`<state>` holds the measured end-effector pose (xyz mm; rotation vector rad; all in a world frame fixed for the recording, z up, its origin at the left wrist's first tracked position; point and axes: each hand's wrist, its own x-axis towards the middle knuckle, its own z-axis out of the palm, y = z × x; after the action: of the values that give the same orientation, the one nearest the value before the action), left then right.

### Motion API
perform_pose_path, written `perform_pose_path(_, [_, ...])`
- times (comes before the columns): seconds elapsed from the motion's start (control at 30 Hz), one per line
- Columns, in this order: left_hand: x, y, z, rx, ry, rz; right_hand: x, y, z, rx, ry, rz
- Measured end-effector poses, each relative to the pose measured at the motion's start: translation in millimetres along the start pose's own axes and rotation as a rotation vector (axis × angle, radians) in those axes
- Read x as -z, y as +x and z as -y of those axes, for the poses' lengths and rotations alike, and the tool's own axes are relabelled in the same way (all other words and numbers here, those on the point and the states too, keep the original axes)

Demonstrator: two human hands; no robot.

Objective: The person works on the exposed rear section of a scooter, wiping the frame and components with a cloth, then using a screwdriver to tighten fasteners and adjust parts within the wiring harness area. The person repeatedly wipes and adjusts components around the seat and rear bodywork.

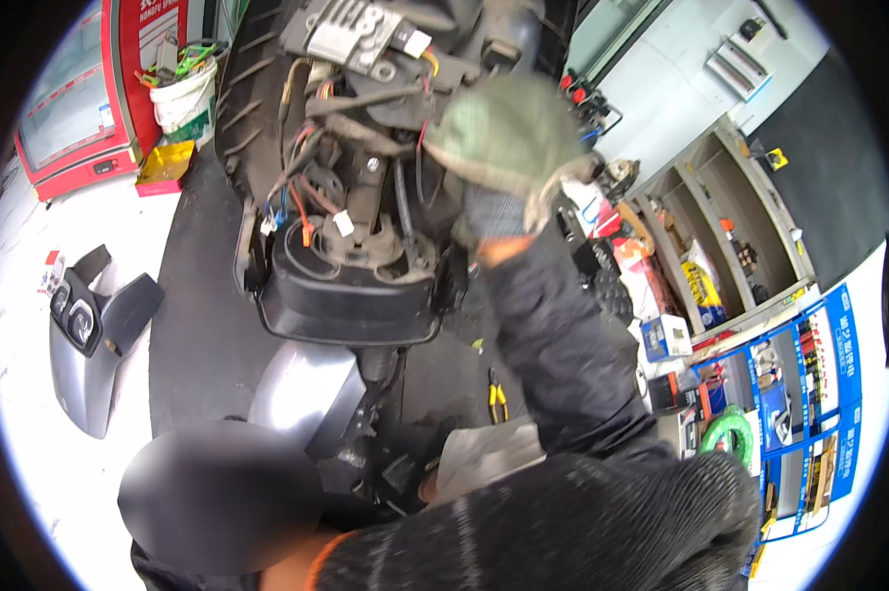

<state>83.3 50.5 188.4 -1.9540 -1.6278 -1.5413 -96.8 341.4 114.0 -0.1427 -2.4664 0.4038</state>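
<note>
A dark-sleeved arm rises from the lower right. Its hand, which I take to be my right hand (498,212), has a grey glove cuff and an orange sleeve edge. At that hand is a dull green cloth-like covering (508,128), smeared by motion. Its fingers do not show. It is over the right side of a stripped scooter body (356,305) with wires and connectors (306,231) laid bare. A finned metal unit (351,34) with a plug sits above them. My left hand cannot be made out.
A black knitted garment (562,522) and a blurred dark round shape (223,497) fill the lower edge. Yellow-handled pliers (498,399) lie below the scooter. A silver-and-black panel (99,335) rests on the left floor. A red display fridge (90,108) and blue shelving (809,414) flank the area.
</note>
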Motion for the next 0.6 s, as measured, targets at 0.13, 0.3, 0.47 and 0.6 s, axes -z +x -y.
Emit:
perform_pose_path(0.13, [-7,3,2,-0.004,-0.005,-0.002,1,36,-2,0.418,-0.471,-0.330])
perform_pose_path(0.3, [-5,13,2,-0.015,0.021,0.001,-33,-40,-15,0.149,0.380,-0.212])
perform_pose_path(0.47, [-16,12,4,-0.014,0.009,-0.012,-7,24,-22,0.076,-0.190,-0.076])
perform_pose_path(0.6, [-23,10,3,-0.020,0.017,-0.032,1,27,-9,0.339,0.626,-0.007])
